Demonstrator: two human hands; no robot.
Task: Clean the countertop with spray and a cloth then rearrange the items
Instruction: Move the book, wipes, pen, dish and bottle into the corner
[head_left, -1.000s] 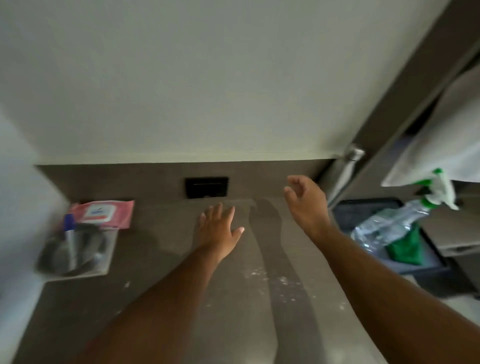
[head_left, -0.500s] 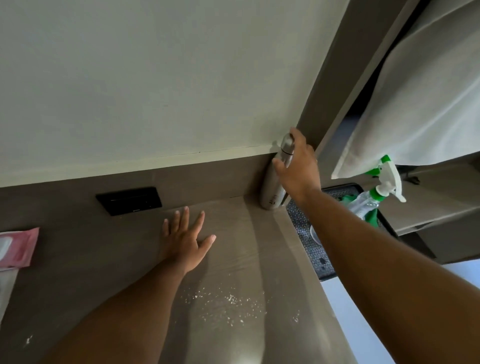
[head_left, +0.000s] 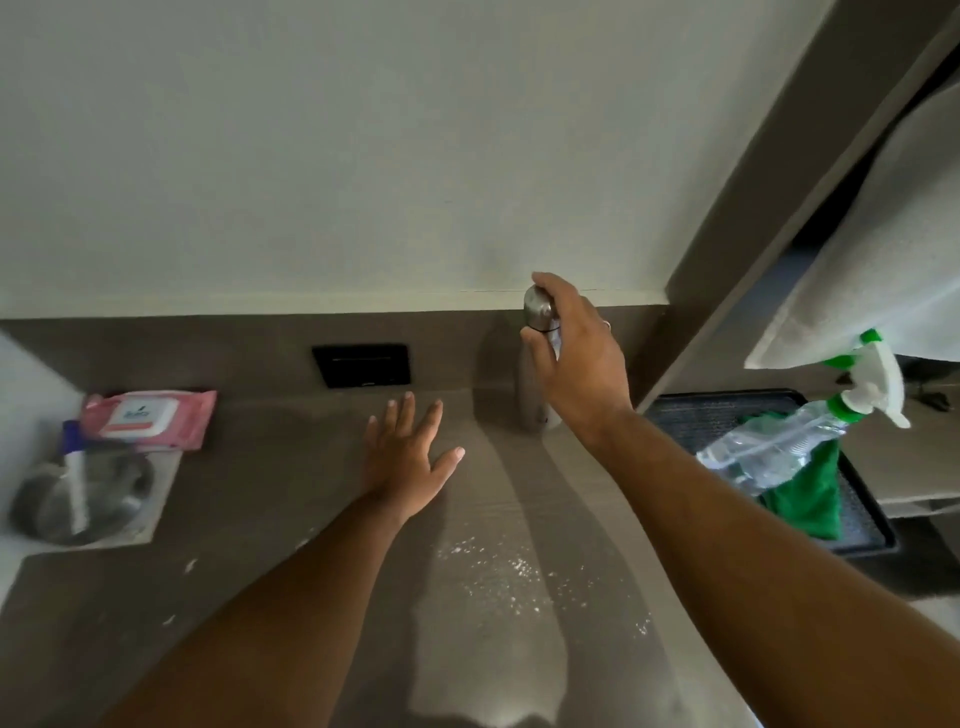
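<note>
Currently the steel bottle (head_left: 532, 384) is gripped at its cap and neck by the right hand (head_left: 579, 358), fingers curled round it, while it stands upright at the back of the table (head_left: 291, 519), against the backsplash. The left hand (head_left: 408, 457) is laid flat, fingers spread and holding nothing, just left of the bottle. White crumbs (head_left: 498, 566) are scattered on the table nearer the viewer than the bottle.

The step in hand appears to be clearing the bottle away so the surface can be wiped. A straight lift is advised, with the grip kept low on the neck so the cap is not loosened; whether the bottle is full cannot be told.

The spray bottle (head_left: 779, 447) and green cloth (head_left: 805, 493) lie on a dark tray (head_left: 862, 525) right of the bottle, off the table. A pink wipes pack (head_left: 150, 418) and a steel bowl (head_left: 78, 493) sit far left of the bottle and would likely need moving too.
</note>
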